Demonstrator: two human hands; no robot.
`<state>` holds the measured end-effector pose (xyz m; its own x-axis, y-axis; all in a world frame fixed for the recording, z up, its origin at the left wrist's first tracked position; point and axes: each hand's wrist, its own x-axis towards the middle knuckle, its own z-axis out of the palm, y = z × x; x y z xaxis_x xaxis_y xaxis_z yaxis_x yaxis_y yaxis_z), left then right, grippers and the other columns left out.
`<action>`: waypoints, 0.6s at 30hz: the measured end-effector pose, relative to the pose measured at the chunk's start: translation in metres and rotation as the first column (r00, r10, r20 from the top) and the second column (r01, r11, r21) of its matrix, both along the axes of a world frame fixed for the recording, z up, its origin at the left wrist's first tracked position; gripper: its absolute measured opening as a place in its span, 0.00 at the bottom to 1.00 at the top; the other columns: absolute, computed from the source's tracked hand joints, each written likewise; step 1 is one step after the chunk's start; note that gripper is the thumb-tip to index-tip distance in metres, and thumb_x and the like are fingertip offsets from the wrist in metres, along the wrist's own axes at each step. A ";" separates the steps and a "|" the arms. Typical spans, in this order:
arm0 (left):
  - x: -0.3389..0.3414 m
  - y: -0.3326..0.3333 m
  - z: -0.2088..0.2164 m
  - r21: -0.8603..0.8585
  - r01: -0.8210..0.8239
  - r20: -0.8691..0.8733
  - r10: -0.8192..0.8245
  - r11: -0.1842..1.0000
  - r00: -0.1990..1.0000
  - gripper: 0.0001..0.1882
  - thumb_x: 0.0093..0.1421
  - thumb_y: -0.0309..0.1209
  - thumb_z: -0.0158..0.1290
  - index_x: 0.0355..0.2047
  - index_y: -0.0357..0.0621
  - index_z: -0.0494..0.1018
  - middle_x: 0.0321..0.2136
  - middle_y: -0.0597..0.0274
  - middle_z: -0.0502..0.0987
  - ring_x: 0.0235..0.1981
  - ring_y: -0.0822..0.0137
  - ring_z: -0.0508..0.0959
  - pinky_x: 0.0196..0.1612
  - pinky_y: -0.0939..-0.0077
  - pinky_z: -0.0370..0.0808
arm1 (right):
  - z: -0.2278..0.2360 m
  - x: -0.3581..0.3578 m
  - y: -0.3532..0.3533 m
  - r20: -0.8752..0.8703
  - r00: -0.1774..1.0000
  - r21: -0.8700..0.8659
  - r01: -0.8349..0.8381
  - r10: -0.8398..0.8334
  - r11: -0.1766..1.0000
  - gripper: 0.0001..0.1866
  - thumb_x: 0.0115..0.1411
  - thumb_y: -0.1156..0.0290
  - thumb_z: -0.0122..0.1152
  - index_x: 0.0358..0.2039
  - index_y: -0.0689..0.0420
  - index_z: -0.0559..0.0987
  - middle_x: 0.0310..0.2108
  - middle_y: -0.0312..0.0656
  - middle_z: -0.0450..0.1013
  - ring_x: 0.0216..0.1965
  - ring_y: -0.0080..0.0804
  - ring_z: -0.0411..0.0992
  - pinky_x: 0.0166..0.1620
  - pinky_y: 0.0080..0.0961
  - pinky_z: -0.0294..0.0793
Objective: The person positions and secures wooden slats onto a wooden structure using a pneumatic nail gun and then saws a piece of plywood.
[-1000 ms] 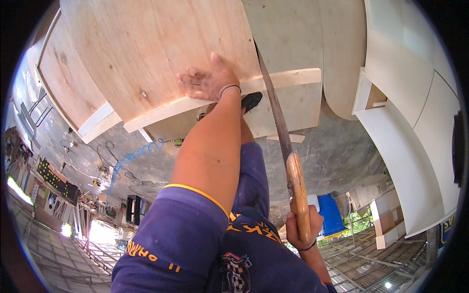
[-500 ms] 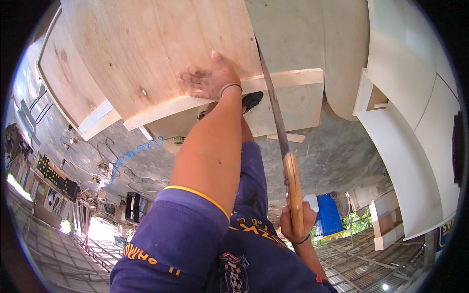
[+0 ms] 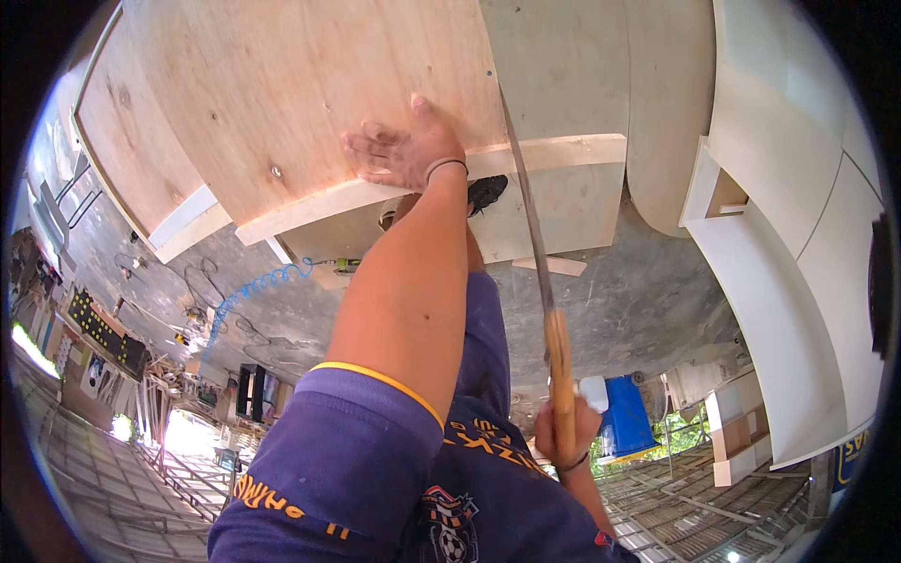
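Observation:
My left hand [image 3: 413, 152] lies flat, fingers spread, on a pale plywood panel [image 3: 300, 75] near its front edge. My right hand [image 3: 584, 427] is wrapped round the wooden handle of a handsaw [image 3: 560, 366], low on the right. The long, narrow blade stretches away from me to the panel's right edge. There it crosses a light wooden strip [image 3: 577, 150] that runs along the front edge and sticks out past the panel on the right. Whether the teeth bite into the strip cannot be made out.
Beneath the panel lies another plywood sheet [image 3: 554, 225], with my shoe [image 3: 486, 192] close by. White curved panels [image 3: 779, 310] stand at the right. A blue coiled hose [image 3: 267, 280] and cables lie on the concrete floor at left. Behind are a blue bin [image 3: 629, 413] and shelving.
The handsaw has slid a little toward me, its handle and my right hand moving slightly lower. My left hand stays pressed on the plywood panel.

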<state>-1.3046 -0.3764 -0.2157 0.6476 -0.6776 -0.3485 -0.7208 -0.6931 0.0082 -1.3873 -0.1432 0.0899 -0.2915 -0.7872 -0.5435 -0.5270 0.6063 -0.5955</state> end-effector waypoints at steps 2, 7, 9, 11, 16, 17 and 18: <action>-0.002 0.001 -0.002 -0.024 0.011 -0.005 -0.011 1.000 1.000 0.46 0.60 0.65 0.39 0.63 0.37 0.50 0.72 0.48 0.35 0.74 0.58 0.33 0.71 0.48 0.30 | -0.048 -0.006 -0.021 0.047 0.995 -0.019 0.094 -0.093 0.995 0.05 0.53 0.76 0.61 0.29 0.61 0.73 0.15 0.45 0.67 0.16 0.42 0.71 0.20 0.34 0.69; -0.002 0.003 -0.002 -0.012 0.012 -0.020 -0.012 1.000 1.000 0.46 0.61 0.64 0.40 0.64 0.38 0.49 0.72 0.48 0.36 0.74 0.56 0.34 0.71 0.46 0.30 | -0.121 -0.006 -0.076 0.143 0.941 -0.077 0.318 -0.306 0.945 0.09 0.53 0.75 0.63 0.24 0.58 0.70 0.17 0.46 0.70 0.16 0.43 0.72 0.20 0.34 0.69; -0.002 0.000 -0.002 0.014 0.016 -0.007 -0.016 1.000 1.000 0.46 0.61 0.63 0.41 0.65 0.38 0.49 0.72 0.47 0.36 0.74 0.55 0.34 0.71 0.46 0.30 | -0.079 0.004 -0.038 0.136 0.945 0.027 0.296 -0.297 0.955 0.07 0.52 0.75 0.63 0.25 0.59 0.72 0.18 0.47 0.70 0.18 0.44 0.71 0.21 0.36 0.69; 0.000 0.002 -0.004 -0.015 0.020 0.013 -0.020 1.000 1.000 0.46 0.61 0.63 0.41 0.65 0.38 0.49 0.72 0.47 0.36 0.74 0.55 0.34 0.71 0.47 0.30 | -0.025 0.006 0.008 0.000 1.000 0.043 0.014 -0.014 0.999 0.06 0.52 0.74 0.63 0.28 0.59 0.75 0.19 0.47 0.71 0.19 0.44 0.72 0.21 0.38 0.70; -0.001 0.002 0.001 -0.040 0.017 -0.015 -0.017 0.999 1.000 0.46 0.61 0.63 0.41 0.65 0.37 0.49 0.72 0.47 0.36 0.74 0.55 0.34 0.71 0.46 0.30 | -0.026 -0.003 0.021 -0.017 1.000 0.116 0.020 -0.018 0.993 0.08 0.53 0.76 0.61 0.35 0.62 0.78 0.20 0.44 0.70 0.18 0.38 0.71 0.22 0.30 0.69; 0.000 0.004 -0.004 -0.058 0.027 -0.005 -0.028 0.998 1.000 0.47 0.61 0.63 0.42 0.65 0.37 0.49 0.72 0.47 0.36 0.74 0.55 0.34 0.71 0.46 0.30 | -0.061 -0.006 0.001 0.081 0.988 0.049 0.128 -0.131 0.991 0.05 0.54 0.76 0.61 0.32 0.61 0.76 0.20 0.43 0.69 0.17 0.37 0.70 0.22 0.30 0.68; -0.002 0.008 -0.009 -0.071 0.038 0.002 -0.038 0.997 0.999 0.47 0.60 0.63 0.42 0.65 0.36 0.49 0.72 0.47 0.37 0.74 0.55 0.34 0.71 0.46 0.31 | -0.102 -0.010 -0.027 0.179 0.955 -0.004 0.240 -0.235 0.971 0.04 0.55 0.76 0.60 0.29 0.61 0.74 0.19 0.43 0.69 0.16 0.36 0.69 0.21 0.30 0.68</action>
